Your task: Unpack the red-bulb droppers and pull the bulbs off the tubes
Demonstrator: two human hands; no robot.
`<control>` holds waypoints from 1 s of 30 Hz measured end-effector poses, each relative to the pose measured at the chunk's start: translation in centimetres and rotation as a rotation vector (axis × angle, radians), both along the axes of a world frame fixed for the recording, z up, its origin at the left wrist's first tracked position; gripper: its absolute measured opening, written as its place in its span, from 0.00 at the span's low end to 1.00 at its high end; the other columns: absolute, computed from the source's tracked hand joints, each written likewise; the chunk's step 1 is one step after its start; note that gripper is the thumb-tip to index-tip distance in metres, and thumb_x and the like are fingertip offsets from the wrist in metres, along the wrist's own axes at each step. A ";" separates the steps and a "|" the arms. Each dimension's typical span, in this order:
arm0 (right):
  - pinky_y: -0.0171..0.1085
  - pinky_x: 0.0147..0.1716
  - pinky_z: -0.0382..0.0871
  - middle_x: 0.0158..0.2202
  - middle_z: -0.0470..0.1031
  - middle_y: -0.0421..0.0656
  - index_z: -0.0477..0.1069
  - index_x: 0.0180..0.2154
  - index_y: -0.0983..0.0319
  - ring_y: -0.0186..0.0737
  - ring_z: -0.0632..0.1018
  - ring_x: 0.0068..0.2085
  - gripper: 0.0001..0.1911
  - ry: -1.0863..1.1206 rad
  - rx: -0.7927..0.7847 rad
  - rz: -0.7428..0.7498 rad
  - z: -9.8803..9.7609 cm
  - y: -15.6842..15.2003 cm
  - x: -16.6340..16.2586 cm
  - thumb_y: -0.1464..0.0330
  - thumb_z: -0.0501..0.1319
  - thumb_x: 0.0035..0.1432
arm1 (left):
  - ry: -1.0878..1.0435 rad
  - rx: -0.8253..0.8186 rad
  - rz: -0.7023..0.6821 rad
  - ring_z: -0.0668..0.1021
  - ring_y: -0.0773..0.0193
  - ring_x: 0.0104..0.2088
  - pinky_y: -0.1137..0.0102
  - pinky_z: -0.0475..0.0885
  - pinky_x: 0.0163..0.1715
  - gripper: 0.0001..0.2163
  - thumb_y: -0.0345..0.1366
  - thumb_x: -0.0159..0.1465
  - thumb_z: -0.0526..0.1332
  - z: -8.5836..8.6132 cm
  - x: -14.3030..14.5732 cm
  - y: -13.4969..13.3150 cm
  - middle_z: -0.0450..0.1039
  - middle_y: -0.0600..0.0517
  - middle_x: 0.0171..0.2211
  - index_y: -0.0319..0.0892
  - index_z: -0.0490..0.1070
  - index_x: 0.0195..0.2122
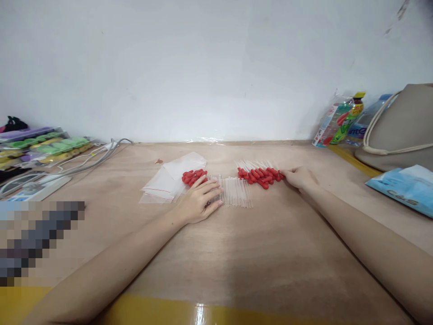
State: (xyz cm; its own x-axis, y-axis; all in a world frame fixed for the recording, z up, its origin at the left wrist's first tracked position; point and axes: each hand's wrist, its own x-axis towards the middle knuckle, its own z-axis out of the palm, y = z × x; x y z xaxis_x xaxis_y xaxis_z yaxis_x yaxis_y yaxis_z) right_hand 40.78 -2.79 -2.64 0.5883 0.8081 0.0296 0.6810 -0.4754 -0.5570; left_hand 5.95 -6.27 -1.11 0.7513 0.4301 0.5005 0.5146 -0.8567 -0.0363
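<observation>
My left hand (pixel 199 201) lies with fingers apart over the left end of a row of thin clear sticks (pixel 237 192) on the table. Just beyond its fingertips is a small heap of red, bean-shaped pieces (pixel 194 176). A larger cluster of red pieces (pixel 260 174) sits to the right, with thin clear sticks (pixel 256 164) fanning out behind it. At that cluster's right end, my right hand (pixel 300 178) has its thumb and fingers pinched on a red piece, which they partly hide. White, translucent bags (pixel 165 183) lie flat left of my left hand.
On the left are a power strip (pixel 42 187), cables (pixel 101 160) and packs of green and yellow items (pixel 57 146). Bottles (pixel 348 117), a beige bag (pixel 399 126) and a blue tissue pack (pixel 402 187) occupy the right. A white wall (pixel 209 67) closes off the back of the wooden table (pixel 209 262).
</observation>
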 end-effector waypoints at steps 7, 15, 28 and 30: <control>0.47 0.40 0.55 0.27 0.75 0.45 0.72 0.31 0.61 0.42 0.71 0.30 0.18 -0.156 0.422 0.071 1.6 -2.0 -2.8 0.57 0.50 0.56 | -0.092 0.118 -0.010 0.63 0.54 0.57 0.53 0.57 0.58 0.20 0.36 0.61 0.57 0.0 0.0 0.1 0.63 0.42 0.54 0.39 0.62 0.54; 0.43 0.41 0.50 0.31 0.76 0.43 0.71 0.41 0.61 0.40 0.71 0.36 0.11 -0.674 0.877 0.650 1.0 -5.6 -9.1 0.65 0.56 0.58 | -0.207 0.361 0.061 0.58 0.49 0.60 0.52 0.59 0.56 0.28 0.35 0.60 0.58 0.4 0.8 -0.6 0.58 0.37 0.57 0.35 0.52 0.60; 0.41 0.39 0.64 0.37 0.76 0.44 0.71 0.39 0.62 0.39 0.72 0.38 0.08 -0.534 0.964 1.054 -0.1 -6.1 -11.5 0.69 0.57 0.57 | -0.138 0.288 -0.065 0.75 0.60 0.47 0.63 0.72 0.48 0.08 0.31 0.63 0.55 -0.5 2.3 -0.6 0.75 0.46 0.41 0.36 0.70 0.41; 0.40 0.39 0.67 0.39 0.75 0.47 0.70 0.42 0.64 0.41 0.73 0.40 0.11 -0.519 1.002 1.095 -0.3 -6.0 -11.6 0.67 0.58 0.57 | -0.141 0.306 -0.084 0.76 0.60 0.45 0.63 0.72 0.47 0.08 0.31 0.62 0.56 -0.4 2.4 -0.7 0.76 0.46 0.40 0.36 0.71 0.40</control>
State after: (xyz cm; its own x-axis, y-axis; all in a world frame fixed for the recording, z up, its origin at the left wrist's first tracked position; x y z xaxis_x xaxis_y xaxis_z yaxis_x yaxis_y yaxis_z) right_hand 29.21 -8.76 -2.94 -0.4911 0.3468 0.7991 0.6432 0.7630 0.0641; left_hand 8.34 -6.93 -1.52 0.6921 0.1840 0.6979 0.4612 -0.8566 -0.2315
